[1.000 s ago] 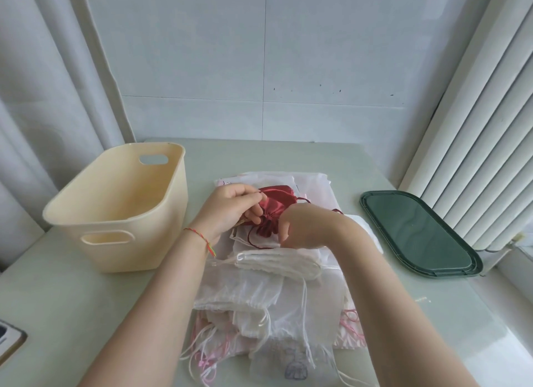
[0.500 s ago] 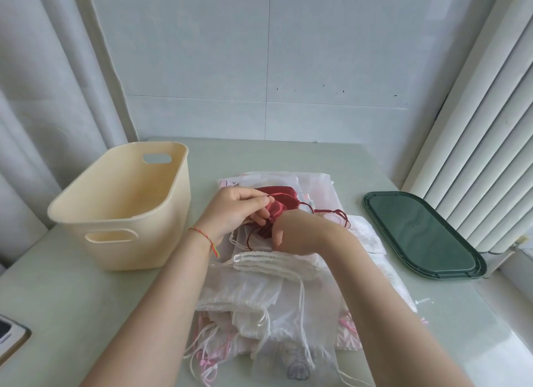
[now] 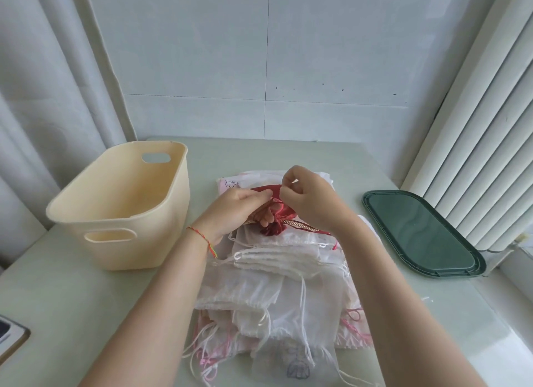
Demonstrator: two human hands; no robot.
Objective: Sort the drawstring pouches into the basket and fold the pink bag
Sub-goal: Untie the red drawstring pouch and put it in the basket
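Gripping a red satin pouch [image 3: 274, 218] atop a pile of white mesh drawstring pouches [image 3: 277, 277], the left hand [image 3: 233, 210] curls round its gathered neck while the right hand [image 3: 310, 197] pinches its red cord. A cream basket [image 3: 115, 202] stands left on the surface [image 3: 72, 306]; a green lid [image 3: 421, 232] lies right.

Pale table [image 3: 288, 156]: cream basket [image 3: 121, 213], pouch pile [image 3: 277, 285], green lid [image 3: 418, 231].

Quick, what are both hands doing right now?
Left hand: fingers curled, gripping the red pouch.
Right hand: pinching the red pouch's top edge or cord; which one cannot be told.
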